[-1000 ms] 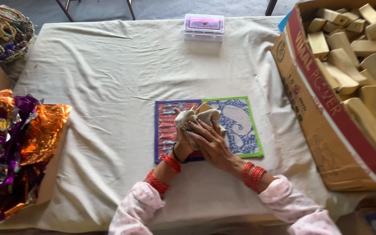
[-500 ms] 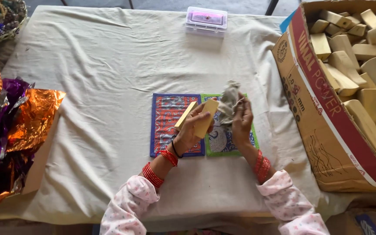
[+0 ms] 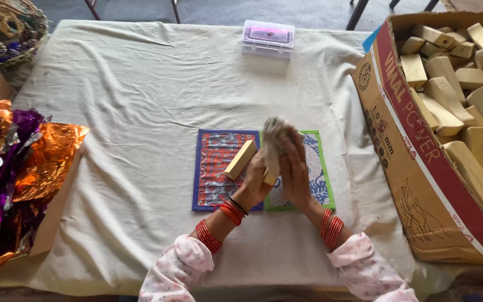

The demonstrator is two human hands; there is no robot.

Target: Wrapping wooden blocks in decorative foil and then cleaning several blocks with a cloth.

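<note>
Holding a pale wooden block [image 3: 242, 159] tilted, its long axis running from seven o'clock up to one o'clock, the left hand [image 3: 257, 180] has its fingers curled shut around the lower end. The right hand [image 3: 293, 168] presses a crumpled grey cloth [image 3: 274, 136] against it, fingers closed, above two patterned mats [image 3: 214, 168] at the table's [image 3: 141, 84] centre.
</note>
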